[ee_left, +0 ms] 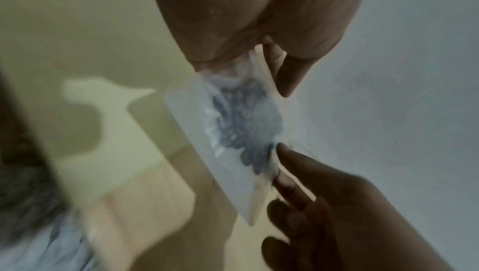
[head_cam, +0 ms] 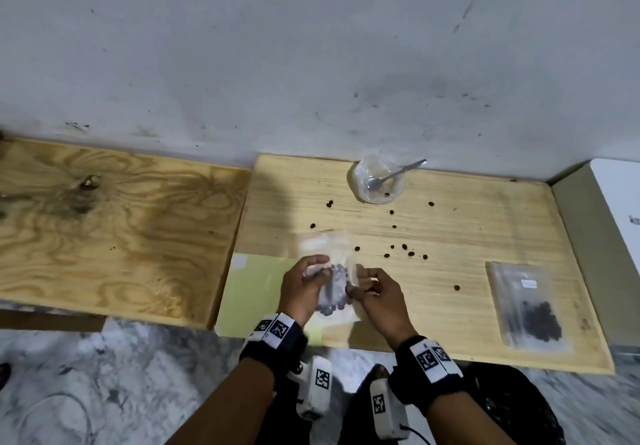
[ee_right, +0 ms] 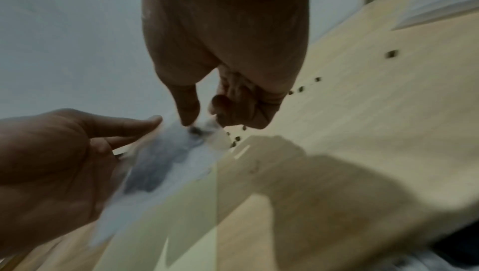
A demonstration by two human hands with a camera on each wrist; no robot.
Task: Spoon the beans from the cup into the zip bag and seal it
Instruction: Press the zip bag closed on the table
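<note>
A clear zip bag (head_cam: 332,282) with dark beans inside is held above the near edge of the light wooden board (head_cam: 485,233). My left hand (head_cam: 304,282) pinches its left side; in the left wrist view the bag (ee_left: 233,132) hangs from that hand (ee_left: 259,56). My right hand (head_cam: 367,288) pinches the bag's right edge, and in the right wrist view its thumb and finger (ee_right: 191,111) close on the bag (ee_right: 168,160). The clear plastic cup (head_cam: 379,181) stands at the back of the board with the metal spoon (head_cam: 394,174) resting in it and few beans left.
Several loose beans (head_cam: 405,254) lie scattered on the board between cup and bag. A second sealed bag of beans (head_cam: 530,309) lies at the right. A white box (head_cam: 609,209) borders the board's right side; a darker plywood panel (head_cam: 104,223) lies left.
</note>
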